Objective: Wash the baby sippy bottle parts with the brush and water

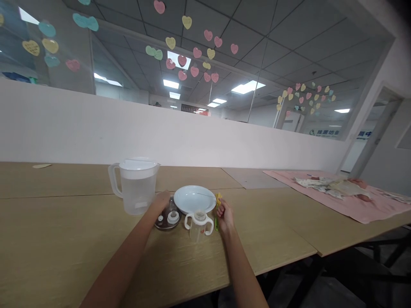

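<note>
My left hand reaches over the left side of a round dark tray; its fingers are blurred, so their grip does not show. On the tray sit a white bottle collar with a nipple and other small parts. My right hand is closed, fingers curled on a brush with a yellow head and a green handle, right of a white bowl. A thin rod-like thing lies across the bowl. In front of it stands a clear baby bottle with two white handles, its top uncovered.
A clear plastic pitcher with a lid stands left of the tray on the wooden table. Further right, a pink cloth carries a doll-like figure and printed cloth. A grey mat lies at the back, against a low white wall.
</note>
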### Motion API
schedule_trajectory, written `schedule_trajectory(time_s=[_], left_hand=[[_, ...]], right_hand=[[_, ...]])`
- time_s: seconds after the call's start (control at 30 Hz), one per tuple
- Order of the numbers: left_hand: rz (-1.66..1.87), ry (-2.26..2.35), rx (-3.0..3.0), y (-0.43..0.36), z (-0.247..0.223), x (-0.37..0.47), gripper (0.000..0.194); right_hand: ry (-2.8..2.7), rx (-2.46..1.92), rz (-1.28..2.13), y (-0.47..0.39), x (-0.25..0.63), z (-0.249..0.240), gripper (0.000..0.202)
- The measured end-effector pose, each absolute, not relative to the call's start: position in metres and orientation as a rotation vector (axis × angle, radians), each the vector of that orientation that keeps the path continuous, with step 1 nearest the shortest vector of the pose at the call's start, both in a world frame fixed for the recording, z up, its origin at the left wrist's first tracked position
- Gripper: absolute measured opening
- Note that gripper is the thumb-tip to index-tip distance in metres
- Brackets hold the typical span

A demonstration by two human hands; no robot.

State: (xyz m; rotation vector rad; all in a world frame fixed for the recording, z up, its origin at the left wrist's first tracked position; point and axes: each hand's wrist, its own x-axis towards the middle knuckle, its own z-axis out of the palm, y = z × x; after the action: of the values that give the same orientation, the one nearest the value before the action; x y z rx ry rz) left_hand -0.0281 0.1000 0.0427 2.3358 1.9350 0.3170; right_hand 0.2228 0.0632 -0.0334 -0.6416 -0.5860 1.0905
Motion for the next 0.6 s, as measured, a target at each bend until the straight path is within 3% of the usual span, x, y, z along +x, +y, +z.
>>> schedule_trajectory(time_s=[0.27,0.6], left_hand=[[0.228,2.031,2.478,0.09,0.087,-0.025,0.021],[0.67,1.718,2.625,0.072,0.106,0.006,0.028]], right_hand=[[-0.603,-0.605,1.07,0.063,0.225,-0.033,0.042],[-0.459,-0.522,1.124,0.065,0.23,-0.036,0.03]])
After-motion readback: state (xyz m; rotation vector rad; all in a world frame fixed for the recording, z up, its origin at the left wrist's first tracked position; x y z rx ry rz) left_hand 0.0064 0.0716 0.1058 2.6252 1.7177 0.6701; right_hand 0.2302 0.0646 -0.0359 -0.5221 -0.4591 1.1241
